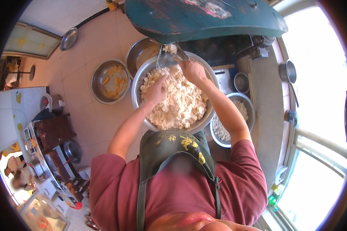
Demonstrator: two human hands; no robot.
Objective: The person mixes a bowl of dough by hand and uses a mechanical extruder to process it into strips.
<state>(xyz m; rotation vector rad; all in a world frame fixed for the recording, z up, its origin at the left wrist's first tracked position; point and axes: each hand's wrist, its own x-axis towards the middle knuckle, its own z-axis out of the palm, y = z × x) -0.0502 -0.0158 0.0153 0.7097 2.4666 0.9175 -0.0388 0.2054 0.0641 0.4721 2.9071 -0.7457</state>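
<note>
A large steel bowl [135,101] in front of me is heaped with pale, crumbly dough [179,104]. My left hand [156,92] reaches in over the bowl's left side, its bent fingers closed into the crumbs and partly hidden. At the far rim, my right hand [193,72] is closed beside a shiny metal piece [166,59] under the green machine [204,23]. What its fingers grip there is not clear. A small clump of dough [170,48] sits at the top of that metal piece.
Left of the big bowl are a steel bowl [97,94] with yellowish pieces and another bowl [133,54] partly behind. To the right stand a basin [251,115] of whitish bits and a small bowl [241,82]. A ledge [264,115] runs below bright windows.
</note>
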